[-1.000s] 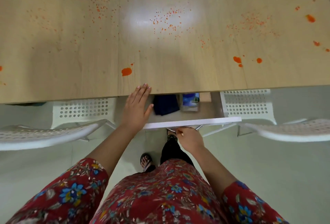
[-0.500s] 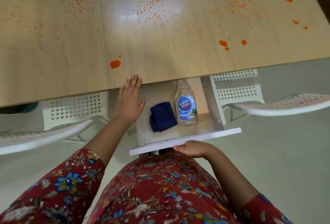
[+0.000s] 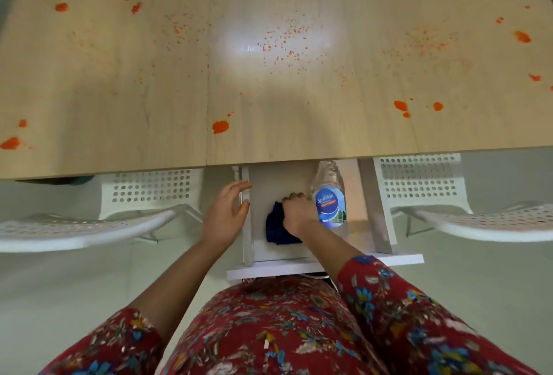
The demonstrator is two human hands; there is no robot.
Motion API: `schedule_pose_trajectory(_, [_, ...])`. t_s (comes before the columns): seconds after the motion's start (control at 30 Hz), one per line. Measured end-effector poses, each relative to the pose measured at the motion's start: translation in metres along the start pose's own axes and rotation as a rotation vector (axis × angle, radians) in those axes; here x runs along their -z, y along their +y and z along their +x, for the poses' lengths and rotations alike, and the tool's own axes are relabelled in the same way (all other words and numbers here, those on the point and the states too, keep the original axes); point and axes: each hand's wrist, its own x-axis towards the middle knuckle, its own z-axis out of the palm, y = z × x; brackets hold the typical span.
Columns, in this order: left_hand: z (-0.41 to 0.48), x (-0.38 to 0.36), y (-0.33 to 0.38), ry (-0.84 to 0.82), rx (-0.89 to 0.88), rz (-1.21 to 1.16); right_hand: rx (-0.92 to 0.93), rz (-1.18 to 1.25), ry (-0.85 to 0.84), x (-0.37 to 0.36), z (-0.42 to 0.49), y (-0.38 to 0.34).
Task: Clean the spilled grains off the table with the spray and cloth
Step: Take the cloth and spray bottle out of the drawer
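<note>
Grips the dark blue cloth (image 3: 279,226) with the right hand (image 3: 296,210), fingers curled over its 12 o'clock edge, inside the open drawer (image 3: 375,210). Rests the left hand (image 3: 223,213), fingers straight and relaxed, on the drawer's 9 o'clock wall. Finds the spray bottle (image 3: 329,204) just beside the right hand at 3 o'clock: lying flat, long axis 12 to 6, nozzle under the table (image 3: 119,90) edge, clear plastic, blue label. Orange grains (image 3: 284,42) at 12 o'clock, not yet wiped.

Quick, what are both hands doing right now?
Left hand: open, at the drawer's left side.
Right hand: closed on the cloth in the drawer.
</note>
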Motion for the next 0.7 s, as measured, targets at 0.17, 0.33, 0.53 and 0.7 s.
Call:
schedule_pose_trajectory(0.17, [0.012,-0.003,0.022,-0.247,0.251,-0.438,-0.017,0.998,-0.128,0.036,-0.036,0.020])
schedule_pose_trajectory(0.33, [0.030,-0.007,0.045,-0.365,0.430,-0.703,-0.032,1.626,-0.142,0.064,-0.072,0.031])
schedule_pose_trajectory(0.53, [0.041,-0.003,0.046,-0.177,0.514,-0.822,-0.552,0.952,0.283,0.014,-0.028,0.071])
schedule_pose_trajectory(0.7, [0.038,0.016,0.050,-0.022,0.496,-0.858,-0.526,0.714,0.089,0.013,-0.005,0.079])
